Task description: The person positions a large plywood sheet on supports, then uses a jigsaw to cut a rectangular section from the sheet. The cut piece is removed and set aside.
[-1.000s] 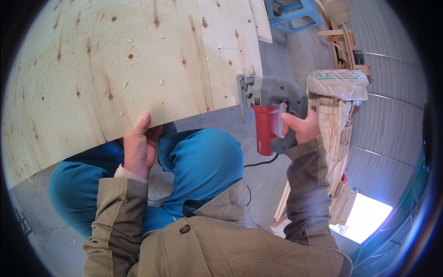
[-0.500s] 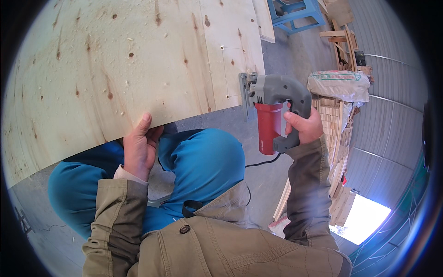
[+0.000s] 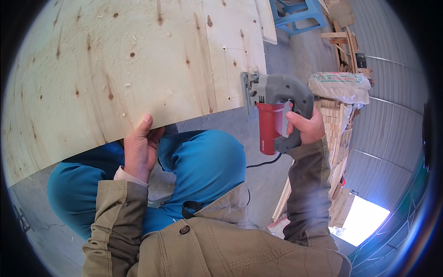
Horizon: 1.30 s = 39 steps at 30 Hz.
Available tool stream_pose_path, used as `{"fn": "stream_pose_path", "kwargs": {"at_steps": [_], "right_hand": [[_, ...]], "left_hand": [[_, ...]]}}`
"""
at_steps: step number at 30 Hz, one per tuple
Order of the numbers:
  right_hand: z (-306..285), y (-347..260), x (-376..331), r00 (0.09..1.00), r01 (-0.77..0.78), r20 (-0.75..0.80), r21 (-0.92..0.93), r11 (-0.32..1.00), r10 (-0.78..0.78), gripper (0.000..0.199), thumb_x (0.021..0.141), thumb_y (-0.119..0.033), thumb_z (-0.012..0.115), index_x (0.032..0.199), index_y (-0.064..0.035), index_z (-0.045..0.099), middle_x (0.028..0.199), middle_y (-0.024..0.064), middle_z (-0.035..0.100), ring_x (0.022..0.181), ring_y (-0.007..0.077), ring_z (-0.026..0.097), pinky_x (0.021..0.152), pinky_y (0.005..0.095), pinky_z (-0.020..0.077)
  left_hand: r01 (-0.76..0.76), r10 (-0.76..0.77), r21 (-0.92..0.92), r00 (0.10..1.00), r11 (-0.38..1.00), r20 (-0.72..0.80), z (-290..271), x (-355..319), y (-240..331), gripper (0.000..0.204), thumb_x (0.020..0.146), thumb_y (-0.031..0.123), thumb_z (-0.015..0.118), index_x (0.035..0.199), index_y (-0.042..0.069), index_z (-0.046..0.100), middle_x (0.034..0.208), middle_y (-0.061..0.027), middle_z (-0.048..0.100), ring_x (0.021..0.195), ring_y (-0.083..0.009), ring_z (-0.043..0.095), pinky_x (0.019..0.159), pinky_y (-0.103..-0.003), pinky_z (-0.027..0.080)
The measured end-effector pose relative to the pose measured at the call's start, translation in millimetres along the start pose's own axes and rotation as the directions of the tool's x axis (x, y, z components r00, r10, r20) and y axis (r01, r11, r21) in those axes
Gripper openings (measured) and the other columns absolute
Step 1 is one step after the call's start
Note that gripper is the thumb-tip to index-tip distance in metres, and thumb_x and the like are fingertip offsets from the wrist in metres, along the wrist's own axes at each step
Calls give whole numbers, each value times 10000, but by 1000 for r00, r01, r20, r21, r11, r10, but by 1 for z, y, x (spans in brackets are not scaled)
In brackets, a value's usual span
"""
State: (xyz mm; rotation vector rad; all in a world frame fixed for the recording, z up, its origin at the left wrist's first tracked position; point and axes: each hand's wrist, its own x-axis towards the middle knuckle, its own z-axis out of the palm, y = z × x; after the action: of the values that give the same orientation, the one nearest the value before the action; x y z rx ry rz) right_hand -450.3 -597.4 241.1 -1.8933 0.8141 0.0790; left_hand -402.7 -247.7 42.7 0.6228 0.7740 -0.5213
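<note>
A large pale plywood sheet [image 3: 152,74] with brown knots fills the upper left, sawdust scattered over it. Its near edge is pinched by my left hand [image 3: 141,150], thumb on top and the fingers beneath, partly hidden. My right hand [image 3: 305,125] wraps round the grey handle of a jigsaw [image 3: 271,129] with a red motor body. The jigsaw's metal base plate lies against the sheet's right edge, close to the near corner. Pencil lines and small holes mark the plywood left of the saw. I cannot make out the blade.
A black cord [image 3: 264,163] trails from the jigsaw toward the floor. At the top right stands a blue plastic stool [image 3: 299,17]. Stacked wood strips [image 3: 330,121] and a white sack [image 3: 339,87] lie along the right, before a corrugated wall [image 3: 387,78]. My knees are under the sheet's near edge.
Almost nothing differs. The jigsaw and the plywood sit very slightly farther right in view; both hands keep the same grip.
</note>
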Motion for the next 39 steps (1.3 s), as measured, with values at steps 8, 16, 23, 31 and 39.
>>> {"fn": "stream_pose_path", "kwargs": {"at_steps": [8, 16, 23, 31, 39], "right_hand": [[-1, -2, 4, 1000, 7, 20, -13, 1000, -7, 255, 854, -89, 766, 1047, 11, 634, 726, 46, 628, 583, 133, 584, 551, 301, 481], [-1, -5, 8, 999, 12, 33, -32, 999, -11, 266, 855, -112, 769, 1053, 8, 638, 713, 49, 629, 586, 134, 581, 563, 303, 481], [1, -7, 12, 999, 30, 36, -9, 1000, -30, 273, 856, -131, 775, 1053, 2, 641, 682, 44, 620, 583, 133, 569, 561, 298, 470], [3, -13, 17, 999, 28, 29, -15, 999, -27, 271, 854, -132, 777, 1047, 5, 645, 678, 45, 623, 583, 131, 570, 559, 292, 465], [7, -16, 21, 999, 39, 16, -11, 999, -39, 274, 840, -132, 782, 1033, 3, 641, 679, 46, 621, 576, 131, 570, 555, 289, 464]], "left_hand": [[-1, 1, 43, 1000, 999, 18, -2, 1, -1, 375, 995, 208, 728, 1332, 92, 609, 1217, -72, 707, 1086, -205, 683, 922, -341, 564], [-2, 2, 31, 1000, 1000, 25, -3, 2, -2, 370, 991, 191, 730, 1323, 78, 611, 1201, -80, 707, 1064, -212, 687, 904, -345, 577], [-11, 11, 4, 1000, 1000, 15, 0, -1, -1, 412, 980, 150, 738, 1347, 49, 583, 1228, -109, 683, 1073, -235, 680, 915, -351, 592], [-5, 5, 11, 999, 1000, 33, -4, 2, -2, 412, 988, 168, 729, 1358, 62, 583, 1240, -97, 684, 1099, -229, 675, 934, -365, 588], [-11, 10, 30, 999, 999, 50, -5, 2, -2, 404, 999, 201, 719, 1361, 80, 587, 1252, -84, 689, 1118, -222, 675, 953, -367, 579]]}}
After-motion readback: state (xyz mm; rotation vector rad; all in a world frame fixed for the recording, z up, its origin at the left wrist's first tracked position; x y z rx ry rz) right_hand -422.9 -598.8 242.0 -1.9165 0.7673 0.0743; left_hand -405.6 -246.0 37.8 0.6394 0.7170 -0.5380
